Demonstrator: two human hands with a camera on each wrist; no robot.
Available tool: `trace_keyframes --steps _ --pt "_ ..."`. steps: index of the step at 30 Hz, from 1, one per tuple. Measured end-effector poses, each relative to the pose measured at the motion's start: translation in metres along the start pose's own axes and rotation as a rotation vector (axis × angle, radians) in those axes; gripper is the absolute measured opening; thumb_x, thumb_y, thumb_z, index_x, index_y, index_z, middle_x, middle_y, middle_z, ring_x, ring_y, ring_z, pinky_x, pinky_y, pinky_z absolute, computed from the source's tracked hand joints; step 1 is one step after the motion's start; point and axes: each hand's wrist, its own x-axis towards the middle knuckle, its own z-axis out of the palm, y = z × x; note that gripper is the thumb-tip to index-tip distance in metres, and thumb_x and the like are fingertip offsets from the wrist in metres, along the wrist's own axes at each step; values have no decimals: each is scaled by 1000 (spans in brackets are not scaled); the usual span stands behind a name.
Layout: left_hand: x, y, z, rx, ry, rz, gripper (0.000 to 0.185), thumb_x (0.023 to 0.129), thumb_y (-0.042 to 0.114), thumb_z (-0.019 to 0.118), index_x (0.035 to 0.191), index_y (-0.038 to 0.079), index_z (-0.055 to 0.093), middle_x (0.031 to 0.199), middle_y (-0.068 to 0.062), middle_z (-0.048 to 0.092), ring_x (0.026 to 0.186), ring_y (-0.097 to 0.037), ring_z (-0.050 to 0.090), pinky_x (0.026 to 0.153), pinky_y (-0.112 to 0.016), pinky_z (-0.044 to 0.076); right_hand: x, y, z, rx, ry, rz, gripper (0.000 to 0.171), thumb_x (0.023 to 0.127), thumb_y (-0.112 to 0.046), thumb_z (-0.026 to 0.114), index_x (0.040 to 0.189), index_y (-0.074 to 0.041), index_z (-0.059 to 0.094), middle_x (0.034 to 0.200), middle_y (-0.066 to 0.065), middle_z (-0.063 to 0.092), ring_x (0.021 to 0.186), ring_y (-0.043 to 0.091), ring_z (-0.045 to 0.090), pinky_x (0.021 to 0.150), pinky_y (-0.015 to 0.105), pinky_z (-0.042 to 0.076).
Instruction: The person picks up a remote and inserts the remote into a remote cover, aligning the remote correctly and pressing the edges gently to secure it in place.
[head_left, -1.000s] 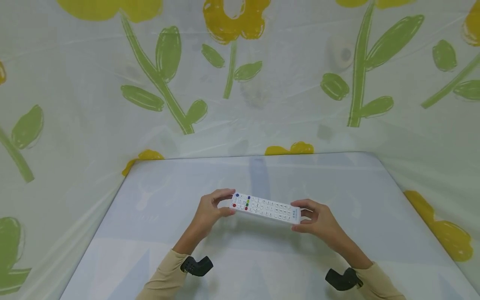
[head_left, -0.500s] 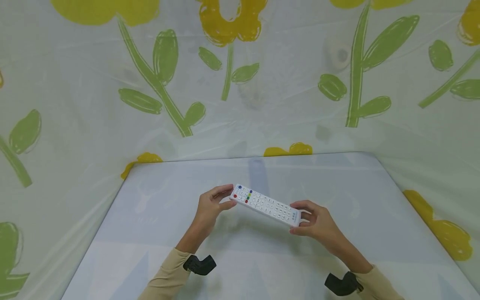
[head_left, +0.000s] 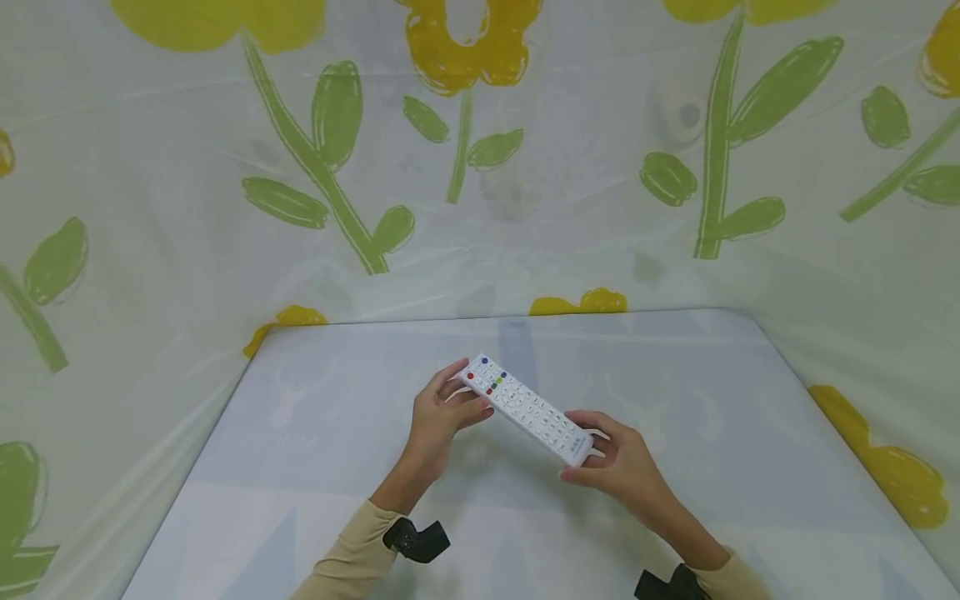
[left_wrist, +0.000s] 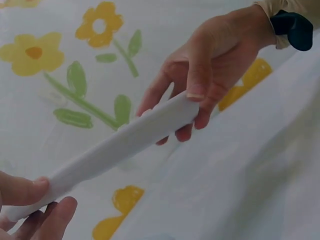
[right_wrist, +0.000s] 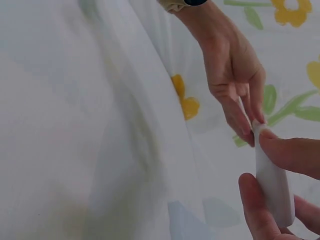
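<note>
A long white remote control (head_left: 525,407) with coloured buttons at its far end is held above the pale blue table (head_left: 322,433), lying diagonally. My left hand (head_left: 453,404) pinches its far, coloured-button end between thumb and fingers. My right hand (head_left: 600,457) grips its near end. In the left wrist view the remote (left_wrist: 125,145) runs from my left fingers (left_wrist: 35,192) up to my right hand (left_wrist: 210,75), whose thumb lies over its edge. In the right wrist view my right fingers (right_wrist: 290,155) clamp the remote's end (right_wrist: 272,190), and my left hand (right_wrist: 235,75) is beyond it.
A sheet printed with yellow flowers and green stems (head_left: 337,142) hangs round the table on the far side and both flanks. A black wrist-camera mount (head_left: 416,540) sits on each beige sleeve. Nothing else lies on the table.
The remote has turned from nearly crosswise to diagonal: its button end went away from me with my left hand, its other end came nearer with my right hand. Both holds are unchanged.
</note>
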Motion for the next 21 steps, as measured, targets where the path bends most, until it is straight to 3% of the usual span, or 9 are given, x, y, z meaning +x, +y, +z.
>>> trace_keyframes --steps 5,13,21 --pt "-2 1 9 -47 26 5 70 82 -11 65 142 13 37 125 -20 51 99 -28 63 75 -44 56 -2 -1 8 -17 -16 3 76 64 5 83 131 -3 49 130 19 46 107 33 55 81 35 55" --pt "-6 0 17 -23 134 -21 62 83 -5 63 136 12 37 119 -20 52 93 -29 63 65 -48 56 -5 -2 14 -21 -33 14 79 63 0 86 132 -3 48 129 19 46 105 32 57 80 35 55" --pt "-6 -2 22 -16 155 -25 55 83 -3 63 132 9 40 122 -19 53 93 -26 63 61 -47 57 -7 -2 16 -5 -45 -14 75 63 -2 86 129 -2 49 125 21 49 102 31 59 80 34 55"
